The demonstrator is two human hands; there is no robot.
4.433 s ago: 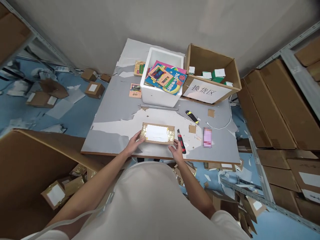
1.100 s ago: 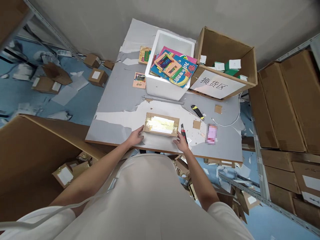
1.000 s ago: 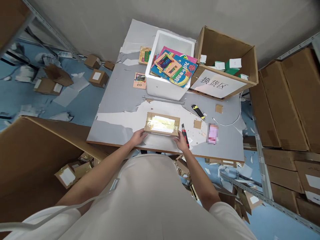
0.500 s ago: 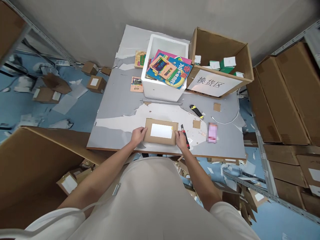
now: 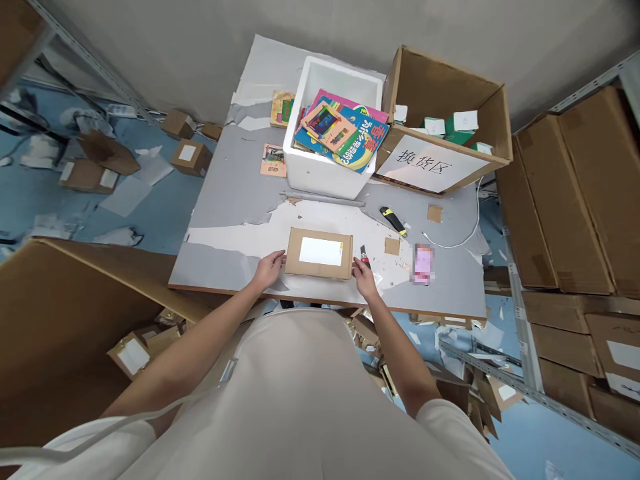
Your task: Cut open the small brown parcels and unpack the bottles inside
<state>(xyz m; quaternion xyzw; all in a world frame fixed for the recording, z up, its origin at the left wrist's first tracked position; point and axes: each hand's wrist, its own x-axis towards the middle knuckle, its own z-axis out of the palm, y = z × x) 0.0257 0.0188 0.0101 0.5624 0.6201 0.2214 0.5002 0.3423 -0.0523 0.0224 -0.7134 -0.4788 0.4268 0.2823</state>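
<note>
I'm seeing carton point(image 5: 320, 253) between left hand point(image 5: 269, 269) and right hand point(image 5: 365, 277) | long axis running hand-to-hand | both near | can't tell if gripping

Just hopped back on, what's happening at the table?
A person has a carton between their hands, left hand at one end, right hand at the other. Its white label faces up; whether it is lifted is hard to tell. A red knife lies partly hidden by the right hand. Farther back, books fill a foam box.
</note>
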